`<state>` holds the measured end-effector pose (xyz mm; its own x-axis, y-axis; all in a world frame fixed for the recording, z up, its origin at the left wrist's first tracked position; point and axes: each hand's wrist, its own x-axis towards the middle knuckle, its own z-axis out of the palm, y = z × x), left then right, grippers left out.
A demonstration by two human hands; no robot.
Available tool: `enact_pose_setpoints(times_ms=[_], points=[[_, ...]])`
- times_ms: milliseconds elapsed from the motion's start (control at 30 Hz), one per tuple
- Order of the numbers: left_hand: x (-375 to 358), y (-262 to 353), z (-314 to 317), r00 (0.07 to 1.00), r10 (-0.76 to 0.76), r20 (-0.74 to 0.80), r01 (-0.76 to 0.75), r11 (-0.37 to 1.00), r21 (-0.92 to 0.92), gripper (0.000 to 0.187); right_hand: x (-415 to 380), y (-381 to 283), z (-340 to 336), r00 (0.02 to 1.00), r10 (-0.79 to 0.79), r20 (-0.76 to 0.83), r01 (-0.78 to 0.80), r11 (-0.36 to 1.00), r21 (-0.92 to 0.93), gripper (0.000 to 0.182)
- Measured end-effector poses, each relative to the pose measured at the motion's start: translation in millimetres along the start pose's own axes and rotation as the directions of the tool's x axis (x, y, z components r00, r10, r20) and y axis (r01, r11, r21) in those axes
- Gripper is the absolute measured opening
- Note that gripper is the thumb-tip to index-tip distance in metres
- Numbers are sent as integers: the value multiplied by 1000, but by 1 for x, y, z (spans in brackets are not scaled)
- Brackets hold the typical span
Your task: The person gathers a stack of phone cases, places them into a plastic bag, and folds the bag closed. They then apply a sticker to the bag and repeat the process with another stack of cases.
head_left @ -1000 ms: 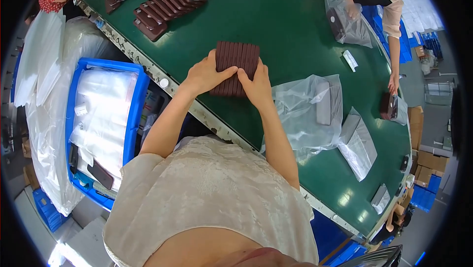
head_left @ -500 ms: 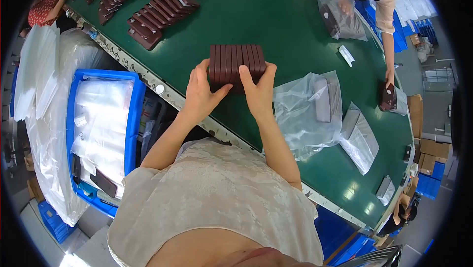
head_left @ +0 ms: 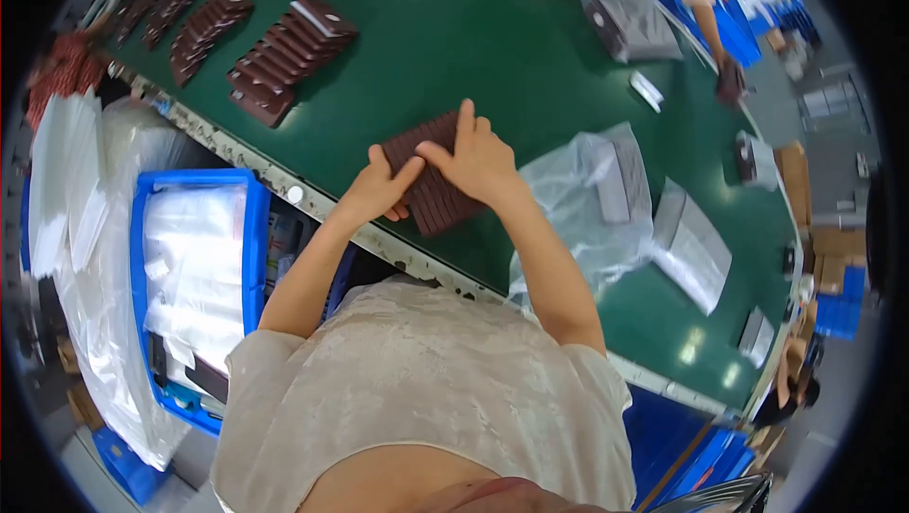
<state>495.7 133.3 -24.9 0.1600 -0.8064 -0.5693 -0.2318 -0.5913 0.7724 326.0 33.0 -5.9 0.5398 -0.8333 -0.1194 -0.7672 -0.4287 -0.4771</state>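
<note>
A block of flat dark brown cases (head_left: 437,199), pressed side by side with their narrow edges facing up, sits turned at an angle between my hands at the front of the green table. My left hand (head_left: 377,187) grips its left end, thumb over the top and fingers down the side. Across the far right part lies my right hand (head_left: 476,161), its thumb on the upper edges and its index finger stretched along the far end. The thumbs nearly meet on top. The undersides of the cases are hidden.
Fanned rows of brown cases (head_left: 294,47) lie at the far left. To the right are a clear plastic bag (head_left: 578,191) with a grey block and another wrapped block (head_left: 693,253). A blue crate (head_left: 258,257) of plastic bags stands left. A co-worker's hand (head_left: 729,78) is far right.
The block has turned from square-on to slanted and come nearer to me. My right hand has shifted over its top. The co-worker's hand has left the wrapped block at the right edge.
</note>
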Motion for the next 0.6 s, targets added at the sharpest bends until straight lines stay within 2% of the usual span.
enact_pose_setpoints(times_ms=[33,100,133,200,233,267,300,333,367,400,433,467,533,567,600], points=[[-4,-9,4,999,0,40,3,998,-62,70,-23,-9,-2,998,-24,-55,23,1000,-20,104],[-10,-14,10,1000,25,6,-22,944,-328,66,-57,-23,8,999,-26,-48,20,993,-115,119],[-9,-14,12,997,41,62,-21,954,-298,66,-62,-27,16,996,-20,-86,8,991,-135,118],[-7,-16,19,996,85,-9,-85,971,-223,61,-66,-32,29,989,45,-139,-65,987,-147,118],[-7,-18,23,995,92,40,-82,978,-194,61,-59,-29,31,991,24,-132,-40,992,-118,115],[-6,-17,26,989,150,-8,-148,969,-195,54,-57,-23,26,991,-1,-131,-11,996,-87,113],[-6,-15,28,976,210,-59,-217,956,-195,48,-62,-15,17,987,44,-156,-56,996,-71,113],[-9,-10,29,975,223,-20,-224,960,-166,48,-69,-10,-1,988,75,-138,-62,994,93,112],[-15,-4,29,906,408,-111,-422,885,-193,41,-77,-3,-20,989,87,-117,-56,968,246,111],[-22,1,32,799,561,-216,-599,770,-217,34,-88,9,-33,993,83,-87,-44,922,385,110],[-30,6,37,663,670,-334,-747,626,-226,28,-101,28,-39,984,4,-179,103,802,588,111],[-36,13,51,667,666,-333,-743,625,-238,28,-119,48,-45,957,-56,-283,254,626,737,113],[-49,44,100,375,792,-482,-895,444,34,14,-177,71,-84,969,25,-245,215,394,893,115],[-46,50,127,300,873,-384,-913,379,148,11,-207,82,-94,952,133,-275,213,356,910,113],[-51,55,148,384,914,-129,-888,404,220,20,-234,93,-102,924,240,-297,214,319,923,112]])
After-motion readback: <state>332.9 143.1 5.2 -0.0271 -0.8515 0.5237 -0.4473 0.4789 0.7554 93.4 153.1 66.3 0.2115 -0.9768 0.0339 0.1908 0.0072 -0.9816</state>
